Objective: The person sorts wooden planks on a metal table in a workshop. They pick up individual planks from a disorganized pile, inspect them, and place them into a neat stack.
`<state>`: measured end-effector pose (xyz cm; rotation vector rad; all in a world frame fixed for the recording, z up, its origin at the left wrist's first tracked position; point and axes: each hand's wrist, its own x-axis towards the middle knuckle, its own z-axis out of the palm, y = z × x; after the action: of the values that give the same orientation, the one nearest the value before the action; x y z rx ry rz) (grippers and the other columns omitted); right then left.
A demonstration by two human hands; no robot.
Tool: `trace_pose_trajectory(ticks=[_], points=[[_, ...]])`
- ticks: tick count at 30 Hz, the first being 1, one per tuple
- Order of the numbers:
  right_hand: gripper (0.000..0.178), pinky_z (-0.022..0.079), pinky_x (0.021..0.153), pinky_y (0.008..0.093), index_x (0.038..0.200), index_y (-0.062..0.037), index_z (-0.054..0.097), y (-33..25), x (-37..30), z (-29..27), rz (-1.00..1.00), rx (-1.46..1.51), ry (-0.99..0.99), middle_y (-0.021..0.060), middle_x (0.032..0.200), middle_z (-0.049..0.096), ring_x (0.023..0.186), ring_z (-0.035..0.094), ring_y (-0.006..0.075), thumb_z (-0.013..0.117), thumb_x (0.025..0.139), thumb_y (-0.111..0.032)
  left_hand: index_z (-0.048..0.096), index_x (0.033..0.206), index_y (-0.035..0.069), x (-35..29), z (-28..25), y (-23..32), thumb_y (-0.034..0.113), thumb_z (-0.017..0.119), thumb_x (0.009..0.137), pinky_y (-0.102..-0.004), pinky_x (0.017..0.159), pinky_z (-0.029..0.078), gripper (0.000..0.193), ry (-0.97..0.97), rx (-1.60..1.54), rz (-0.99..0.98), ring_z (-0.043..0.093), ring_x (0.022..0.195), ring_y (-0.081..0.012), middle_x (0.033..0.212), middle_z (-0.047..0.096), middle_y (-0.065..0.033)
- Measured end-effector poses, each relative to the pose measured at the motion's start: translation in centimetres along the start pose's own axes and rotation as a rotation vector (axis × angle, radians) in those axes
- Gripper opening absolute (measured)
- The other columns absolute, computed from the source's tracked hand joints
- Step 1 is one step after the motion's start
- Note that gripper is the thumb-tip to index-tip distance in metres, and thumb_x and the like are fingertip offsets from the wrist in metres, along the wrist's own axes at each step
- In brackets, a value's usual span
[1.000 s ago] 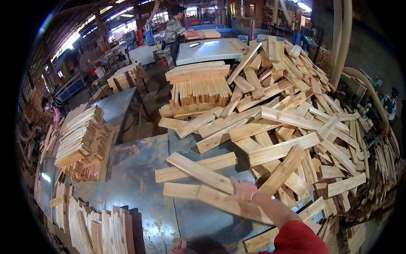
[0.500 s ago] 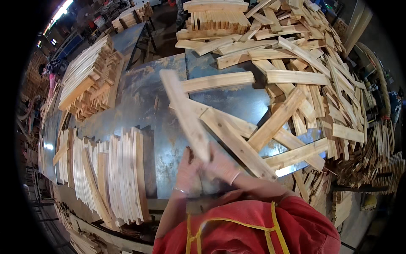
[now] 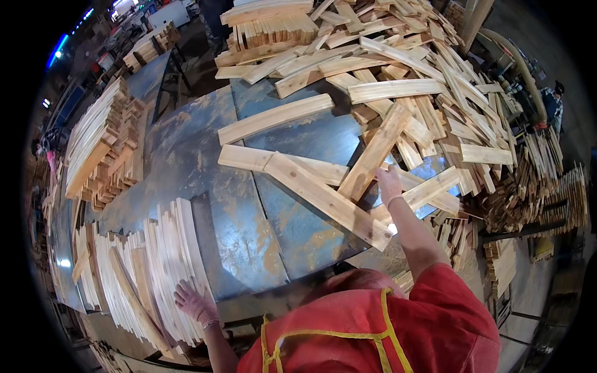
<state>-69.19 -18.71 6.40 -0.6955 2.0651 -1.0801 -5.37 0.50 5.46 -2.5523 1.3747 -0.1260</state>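
Note:
My left hand [image 3: 194, 302] lies flat with spread fingers against the near end of a row of thin pale wood slats [image 3: 163, 267] stood on edge at the lower left of a worn metal table [image 3: 261, 230]. My right hand [image 3: 390, 184] reaches out over loose boards at the right and touches a long diagonal board [image 3: 377, 149]. A longer board [image 3: 328, 199] lies across the table just left of that hand. Whether the right hand's fingers close around anything is not clear. I wear a red top with yellow straps.
A big jumbled heap of short boards [image 3: 429, 81] covers the table's far right. Neat stacks of slats [image 3: 99, 149] stand at the left, another stack [image 3: 273, 25] at the back. A ribbed hose [image 3: 528, 68] and a person [image 3: 553, 102] are at the far right.
The board I held upright in both hands half a second ago is gone from them. My left hand has dropped to the slat row; my right has reached out to the loose boards.

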Motion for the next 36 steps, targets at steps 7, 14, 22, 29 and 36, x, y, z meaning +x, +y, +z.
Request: trace_pose_trajectory(ticks=[7, 14, 22, 29, 36], points=[[0.056, 0.053, 0.086, 0.0410, 0.136, -0.0012, 0.056, -0.2, 4.5, 4.6, -0.172, 0.256, -0.263, 0.0143, 0.107, 0.067, 0.096, 0.065, 0.0246, 0.075, 0.092, -0.031, 0.043, 0.158, 0.001, -2.4, -4.0, 14.3, 0.041, 0.077, 0.085, -0.0537, 0.124, 0.028, 0.090, 0.050, -0.464, 0.481, 0.037, 0.151, -0.0403, 0.160, 0.045, -0.0246], [0.055, 0.052, 0.100, 0.0405, 0.132, 0.0020, 0.060, -2.8, -0.5, 4.7, -0.432, -0.213, -0.502, 0.0204, 0.124, 0.071, 0.114, 0.067, 0.0360, 0.069, 0.096, -0.038, 0.045, 0.152, -0.008, -3.7, -10.0, 28.9, 0.029, 0.072, 0.093, -0.0487, 0.116, 0.042, 0.074, -0.231, -0.979, 0.513, 0.052, 0.134, -0.0466, 0.146, 0.054, -0.0325], [0.077, 0.045, 0.115, 0.0440, 0.156, -0.0085, 0.045, 2.9, -11.7, 5.1, -0.462, -0.465, -1.151, 0.0251, 0.146, 0.061, 0.135, 0.057, 0.0421, 0.067, 0.089, -0.038, 0.036, 0.159, -0.005, -6.9, -5.8, 34.2, 0.045, 0.084, 0.082, -0.0477, 0.118, 0.041, 0.104, -0.463, -1.130, -0.007, 0.048, 0.142, -0.0460, 0.153, 0.050, -0.0302], [0.041, 0.053, 0.083, 0.0408, 0.118, 0.0008, 0.057, -3.8, 0.0, 9.1, -0.367, 0.148, -0.179, 0.0184, 0.106, 0.060, 0.099, 0.062, 0.0264, 0.073, 0.093, -0.028, 0.033, 0.162, 0.003, -8.3, -6.5, 31.9, 0.051, 0.088, 0.073, -0.0510, 0.116, 0.043, 0.114, -0.255, -0.589, 0.062, 0.046, 0.144, -0.0443, 0.161, 0.040, -0.0258], [0.053, 0.057, 0.096, 0.0388, 0.144, -0.0011, 0.054, -4.3, 5.5, 11.8, -0.025, 0.697, -0.497, 0.0105, 0.124, 0.070, 0.110, 0.068, 0.0247, 0.073, 0.095, -0.007, 0.052, 0.152, 0.015, -8.6, -5.3, 30.6, 0.064, 0.067, 0.086, -0.0613, 0.120, 0.027, 0.084, -0.049, -0.307, 0.703, 0.036, 0.149, -0.0431, 0.160, 0.044, -0.0180]])
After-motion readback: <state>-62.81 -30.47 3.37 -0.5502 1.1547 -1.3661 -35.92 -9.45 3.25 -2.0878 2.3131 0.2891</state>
